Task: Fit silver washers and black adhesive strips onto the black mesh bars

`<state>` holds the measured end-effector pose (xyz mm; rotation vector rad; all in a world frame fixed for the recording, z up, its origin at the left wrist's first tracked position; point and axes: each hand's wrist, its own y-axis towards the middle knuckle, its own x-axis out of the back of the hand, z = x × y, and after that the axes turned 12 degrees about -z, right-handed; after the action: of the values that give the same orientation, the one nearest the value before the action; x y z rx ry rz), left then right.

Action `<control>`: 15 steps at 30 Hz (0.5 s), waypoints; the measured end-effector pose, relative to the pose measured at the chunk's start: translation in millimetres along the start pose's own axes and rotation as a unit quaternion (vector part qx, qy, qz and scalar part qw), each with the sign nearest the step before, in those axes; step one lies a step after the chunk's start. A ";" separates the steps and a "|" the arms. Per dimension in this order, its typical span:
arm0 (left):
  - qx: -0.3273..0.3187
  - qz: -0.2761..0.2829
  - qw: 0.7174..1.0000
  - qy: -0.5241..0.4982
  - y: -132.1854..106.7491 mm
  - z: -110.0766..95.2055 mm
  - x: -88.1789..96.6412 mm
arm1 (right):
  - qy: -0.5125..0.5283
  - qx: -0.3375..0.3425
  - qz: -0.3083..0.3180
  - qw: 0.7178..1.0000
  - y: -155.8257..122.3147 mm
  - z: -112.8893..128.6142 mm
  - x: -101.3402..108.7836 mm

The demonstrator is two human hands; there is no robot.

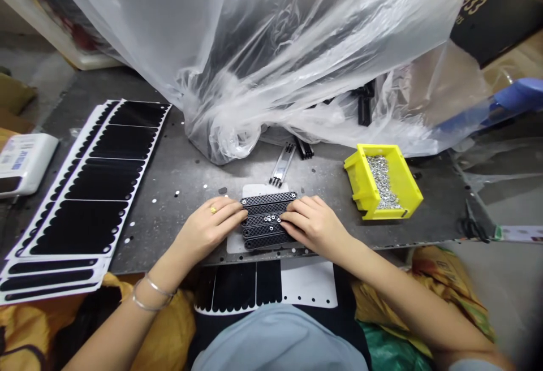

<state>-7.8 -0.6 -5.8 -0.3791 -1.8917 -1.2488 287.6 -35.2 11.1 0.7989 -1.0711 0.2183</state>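
Several black textured lattice strips (268,221) lie side by side on a white backing sheet (254,191), with small silver nuts resting on them near the middle. My left hand (216,225), wearing a ring, grips their left ends. My right hand (311,224) holds their right ends, its fingers lying over the strips. Beyond them lie a slotted metal strip (282,163) and a short black ridged bar (304,149). A yellow plastic bin (384,181) of small silver nuts stands to the right of my right hand, out of its reach by a gap.
Black-and-white adhesive sheets (95,178) are stacked at the left of the grey worktable (182,201), scattered with white dots. Another sheet (250,286) lies on my lap. Clear plastic sheeting (263,60) bunches along the back, and a white box (23,164) sits far left.
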 end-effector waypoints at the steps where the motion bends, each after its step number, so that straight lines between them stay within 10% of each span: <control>1: 0.015 -0.010 1.000 0.005 -5.2 -1.9 0.1 | 0.015 -0.011 -0.005 1.000 0.5 1.7 -3.3; 15: 0.060 -0.031 0.992 0.104 -14.0 -35.4 -6.7 | -0.105 0.013 -0.067 0.992 -16.0 -10.3 11.2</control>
<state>3.9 -36.6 -13.5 -0.1216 -1.8001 -1.1606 308.7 -42.0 10.5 0.9288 -1.2093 0.0350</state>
